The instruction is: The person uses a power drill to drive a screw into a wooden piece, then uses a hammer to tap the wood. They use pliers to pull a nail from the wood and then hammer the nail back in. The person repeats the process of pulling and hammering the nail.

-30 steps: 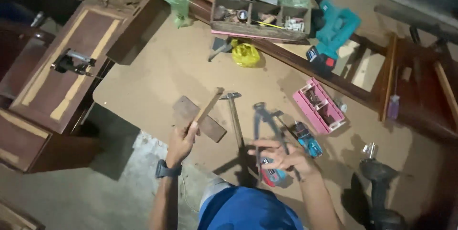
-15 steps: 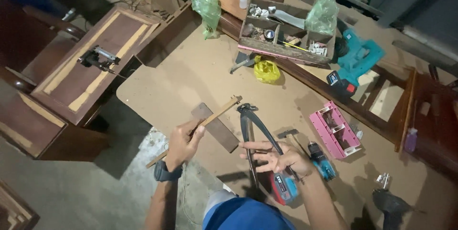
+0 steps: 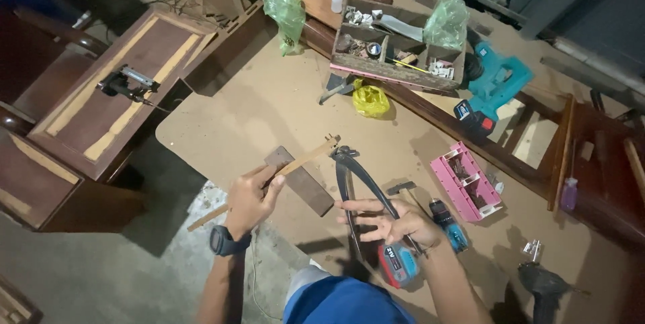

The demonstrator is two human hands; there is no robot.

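**Pincers meeting the end of a wooden strip**

I am gripping a thin wooden strip (image 3: 275, 175) in my left hand (image 3: 250, 198), fingers clenched around its middle. The strip is running slantwise from the lower left of the frame up toward the centre, its lower end sticking out below my fist over the floor.

My right hand (image 3: 392, 222), low and right of centre, is holding the long handles of a pair of dark metal pincers (image 3: 351, 177). My fingers are partly spread along the handles rather than squeezed tight. The head of the pincers is pointing up and sitting right at the upper tip of the strip; I cannot tell whether it is actually biting the wood.

Both hands are working over a tan board tabletop (image 3: 269, 106). A dark flat wooden block (image 3: 304, 181) is lying on it under the strip. Just beside my right wrist are a hammer (image 3: 403, 190), a blue drill (image 3: 449, 225) and a battery pack with a red face (image 3: 396, 265). A pink compartment box (image 3: 467, 180) is lying to the right of centre. Toward the top of the frame a wooden tray of small parts (image 3: 396, 49) is resting near a yellow bag (image 3: 371, 100), two green bags (image 3: 287, 18) and a teal power tool (image 3: 494, 89).
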